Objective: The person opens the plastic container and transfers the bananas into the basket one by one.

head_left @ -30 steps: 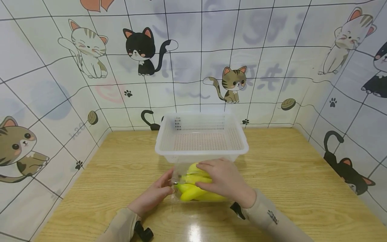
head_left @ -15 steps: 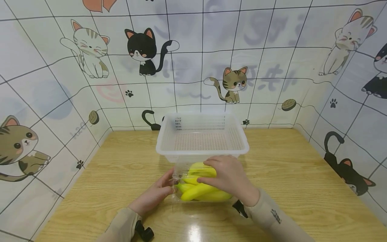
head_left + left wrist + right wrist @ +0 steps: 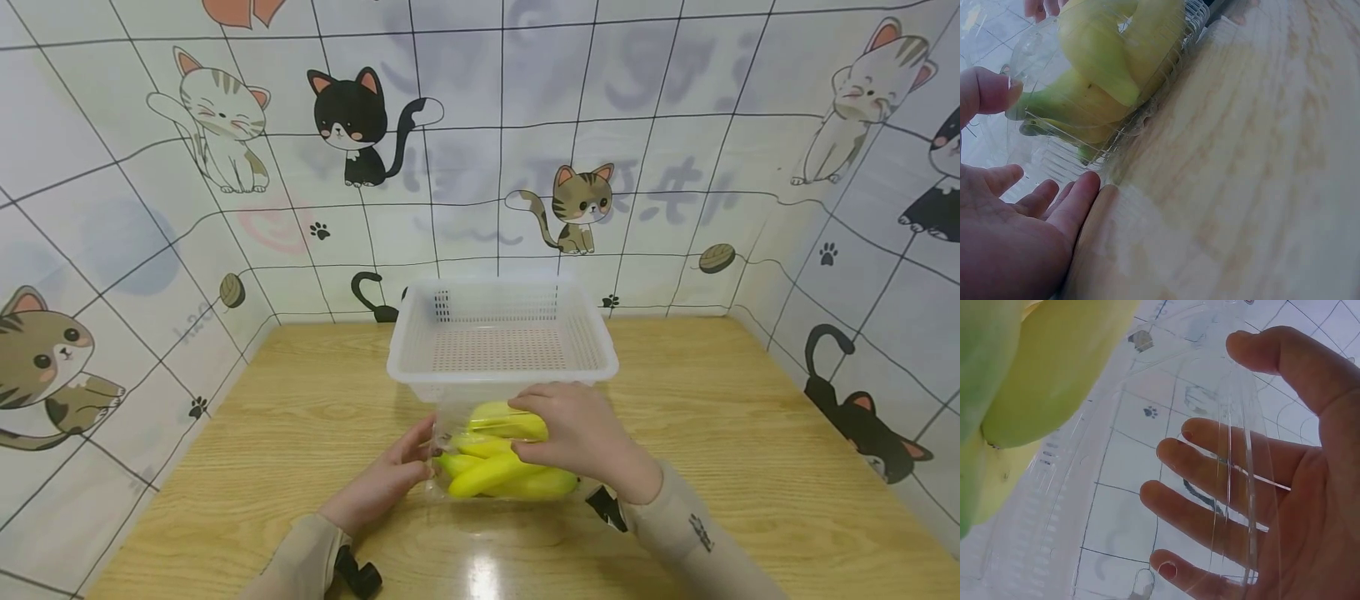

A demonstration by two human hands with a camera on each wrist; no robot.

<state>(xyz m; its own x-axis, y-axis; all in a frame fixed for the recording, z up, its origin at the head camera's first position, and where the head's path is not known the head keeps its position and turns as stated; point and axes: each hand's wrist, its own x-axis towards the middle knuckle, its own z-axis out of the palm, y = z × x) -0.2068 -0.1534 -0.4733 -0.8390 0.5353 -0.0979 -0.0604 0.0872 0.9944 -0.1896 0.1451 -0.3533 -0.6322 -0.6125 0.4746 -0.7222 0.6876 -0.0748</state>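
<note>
Box [image 3: 452, 414] of bananas [image 3: 491, 475] prob just steadied by left grip [image 3: 386, 483] at 9 o'clock, right grip [image 3: 581, 437] at 2, both spread apart.

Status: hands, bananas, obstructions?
Left hand at left end of clear container; right hand at its right side, fingers spread. Bananas inside. White basket behind, seemingly not in the way.

In the head view your right hand [image 3: 588, 437] covers part of the bananas [image 3: 491, 477] in the clear box [image 3: 453, 408]; behind the box, the lower front of the white basket [image 3: 502, 377] is partly hidden. Nearer you than the box, your left sleeve [image 3: 294, 560] and right sleeve [image 3: 693, 529] run off the bottom edge.
</note>
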